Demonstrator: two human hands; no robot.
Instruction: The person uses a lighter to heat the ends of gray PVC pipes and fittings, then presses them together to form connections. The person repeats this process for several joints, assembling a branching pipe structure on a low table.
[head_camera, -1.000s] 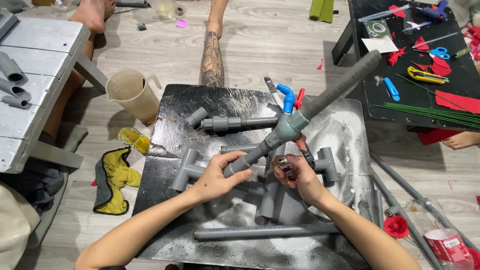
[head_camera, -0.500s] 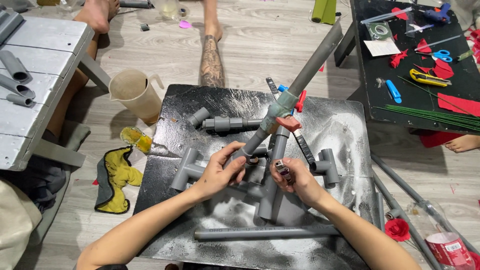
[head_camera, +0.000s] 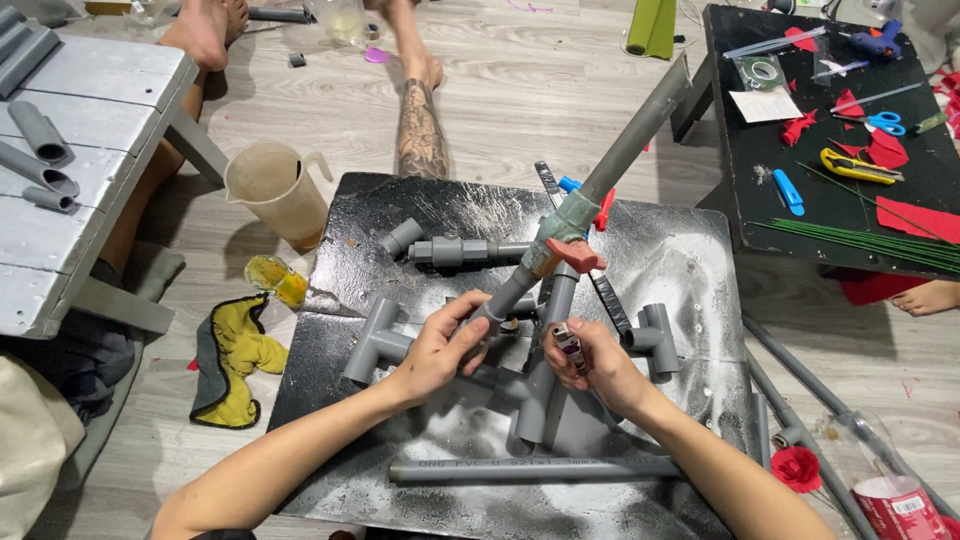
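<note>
1. The left hand (head_camera: 435, 350) is wrapped around the lower end of the long grey pipe (head_camera: 620, 155), fingers curled tight. Compared with a second ago the pipe has swung from a low slant to much steeper, its far end now pointing up toward the dark table (head_camera: 740, 215).
2. The right hand (head_camera: 595, 365) is pinched around a small lighter (head_camera: 568, 345), which sits just below the pipe's held end. It was there a second ago too, so the heating spot looks unchanged.
3. Looks like the person is just re-angling the pipe over the flame, not moving on.
4. Mid-pipe there's a valve (head_camera: 563, 235), greenish body with a red handle.
5. Underneath is a black board (head_camera: 680, 250), shiny and dusted white, littered with matte grey tee fittings (head_camera: 375, 340) and a straight pipe length (head_camera: 530, 468) along the near edge.
6. Further out: a translucent plastic jug (head_camera: 275, 190) and a yellow rag (head_camera: 235, 355) on the wood-look floor.
</note>
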